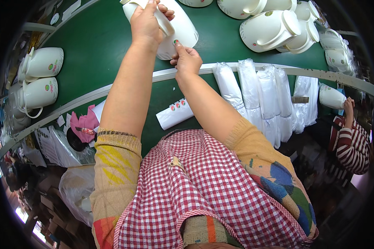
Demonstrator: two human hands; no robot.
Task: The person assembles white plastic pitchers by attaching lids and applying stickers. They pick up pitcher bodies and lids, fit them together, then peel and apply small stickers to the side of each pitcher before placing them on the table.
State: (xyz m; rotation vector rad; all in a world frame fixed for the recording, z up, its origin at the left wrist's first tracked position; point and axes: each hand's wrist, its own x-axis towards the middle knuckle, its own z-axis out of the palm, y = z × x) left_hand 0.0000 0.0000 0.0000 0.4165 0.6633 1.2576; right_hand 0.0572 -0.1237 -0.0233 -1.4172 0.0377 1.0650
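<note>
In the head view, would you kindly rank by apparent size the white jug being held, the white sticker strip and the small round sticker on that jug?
1. White jug, held by the left hand.
2. Sticker strip on the green table.
3. Round sticker, touched by the right hand.
The gaps are clear enough that camera distance doesn't matter.

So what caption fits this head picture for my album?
Left hand holds a white jug; right hand touches its sticker.

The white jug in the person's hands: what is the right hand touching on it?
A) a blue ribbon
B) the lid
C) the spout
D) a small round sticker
D: the right hand has its fingertips at a small round sticker on the side of the jug, while the left hand grips the handle.
</note>
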